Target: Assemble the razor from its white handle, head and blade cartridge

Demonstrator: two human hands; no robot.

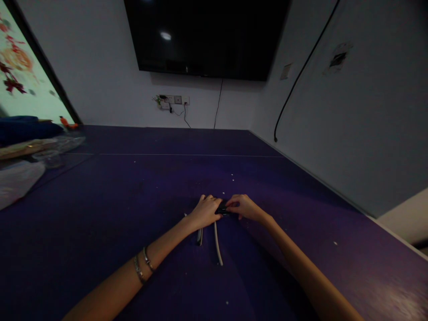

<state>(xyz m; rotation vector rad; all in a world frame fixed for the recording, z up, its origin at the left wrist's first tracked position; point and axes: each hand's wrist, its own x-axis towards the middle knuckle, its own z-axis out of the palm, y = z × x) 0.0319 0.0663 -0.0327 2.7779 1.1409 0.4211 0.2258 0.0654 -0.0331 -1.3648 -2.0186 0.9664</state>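
Note:
Both of my hands meet over a small dark object (222, 208) on the purple table (133, 196). My left hand (204, 211) curls over its left side with closed fingers. My right hand (244, 206) pinches its right end. I cannot make out what the dark object is. A thin pale strip (218, 244) runs from under my hands toward me, and a short dark-and-pale piece (199, 236) lies beside it, below my left wrist. Two bracelets (143, 265) sit on my left forearm.
A large dark screen (207, 38) hangs on the far wall above wall sockets (174, 100) with cables. Clear plastic items (50, 154), a blue bundle (26, 129) and a white sheet (16, 180) lie at the table's left edge. A grey wall borders the right.

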